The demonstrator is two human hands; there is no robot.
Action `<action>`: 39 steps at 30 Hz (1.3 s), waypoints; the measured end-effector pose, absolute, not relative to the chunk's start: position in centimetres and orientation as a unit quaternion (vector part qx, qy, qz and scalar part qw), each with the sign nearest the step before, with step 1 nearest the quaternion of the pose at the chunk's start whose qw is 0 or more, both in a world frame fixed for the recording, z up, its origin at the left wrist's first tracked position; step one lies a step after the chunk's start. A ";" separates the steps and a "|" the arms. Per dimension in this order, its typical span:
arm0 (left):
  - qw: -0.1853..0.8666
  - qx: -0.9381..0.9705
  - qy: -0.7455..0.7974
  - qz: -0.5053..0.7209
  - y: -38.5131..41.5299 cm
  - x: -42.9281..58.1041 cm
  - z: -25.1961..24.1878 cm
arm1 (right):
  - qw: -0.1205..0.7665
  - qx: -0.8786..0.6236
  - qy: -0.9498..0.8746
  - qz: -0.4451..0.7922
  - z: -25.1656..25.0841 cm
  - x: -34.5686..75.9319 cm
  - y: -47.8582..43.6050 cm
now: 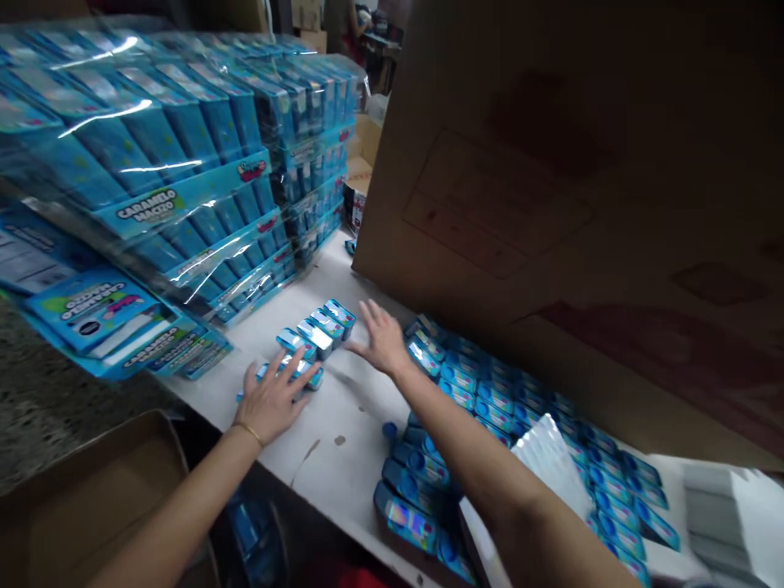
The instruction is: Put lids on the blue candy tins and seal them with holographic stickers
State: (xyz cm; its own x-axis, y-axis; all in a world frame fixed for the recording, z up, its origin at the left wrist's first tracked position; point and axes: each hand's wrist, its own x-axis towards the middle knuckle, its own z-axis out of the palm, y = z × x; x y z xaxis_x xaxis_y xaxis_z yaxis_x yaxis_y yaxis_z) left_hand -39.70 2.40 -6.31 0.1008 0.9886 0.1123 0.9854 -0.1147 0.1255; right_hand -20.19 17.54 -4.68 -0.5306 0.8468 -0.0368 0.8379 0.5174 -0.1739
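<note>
A short row of small blue boxes (pixel 315 336) with shiny tops lies on the white table (pixel 343 412). My left hand (pixel 273 404) rests over the near end of this row, its fingers spread across the boxes and partly hiding them. At the row's far right end is my right hand (pixel 380 336), fingers apart and nothing in its grasp; whether its thumb touches a box I cannot tell. To the right, many similar blue packs (pixel 456 376) lie in rows, partly covered by my right forearm.
Plastic-wrapped blue display boxes (pixel 196 200) marked "Caramelo Macizo" are stacked at left, beside flattened display cartons (pixel 91 314). A large cardboard box (pixel 551 163) walls off the right. An open carton (pixel 91 474) sits below the table edge. A person (pixel 340 24) stands far back.
</note>
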 end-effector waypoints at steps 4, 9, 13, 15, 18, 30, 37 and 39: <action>-0.012 0.736 0.664 0.128 1.0 -37.8 -4.8 | -0.115 -0.572 -0.811 0.023 -4.3 -11.0 18.0; -0.006 0.737 0.656 0.163 -4.6 -34.7 -4.2 | -0.141 -0.551 -0.822 0.020 -5.9 -8.4 19.1; 0.013 0.724 0.672 0.153 -11.1 -33.6 -6.0 | -0.090 -0.523 -0.846 0.046 -5.9 -10.9 20.3; 0.002 0.722 0.676 0.149 -13.8 -33.5 -7.1 | -0.068 -0.521 -0.848 0.074 -5.9 -13.2 21.7; -0.016 0.720 0.680 0.140 -15.8 -33.1 -8.2 | -0.024 -0.545 -0.827 0.137 -6.4 -17.7 24.4; 0.226 0.709 0.624 0.238 -7.5 -27.3 -12.1 | 0.205 -0.455 -0.832 0.241 -1.5 -10.4 17.6; 0.287 0.785 0.514 0.193 1.8 -23.3 -14.6 | 0.247 -0.479 -0.738 0.405 3.3 -3.2 -2.3; 0.289 0.768 0.529 0.215 2.3 -23.5 -14.0 | 0.258 -0.487 -0.714 0.433 3.5 -2.0 -5.7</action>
State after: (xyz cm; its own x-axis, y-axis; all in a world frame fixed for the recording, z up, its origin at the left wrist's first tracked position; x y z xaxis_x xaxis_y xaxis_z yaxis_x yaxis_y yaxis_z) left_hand -23.48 2.35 -14.00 0.3478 0.9373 0.0240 0.6890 -0.2729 0.6715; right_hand -2.01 -5.70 3.45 -0.3932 0.9179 -0.0528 0.4714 0.1519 -0.8687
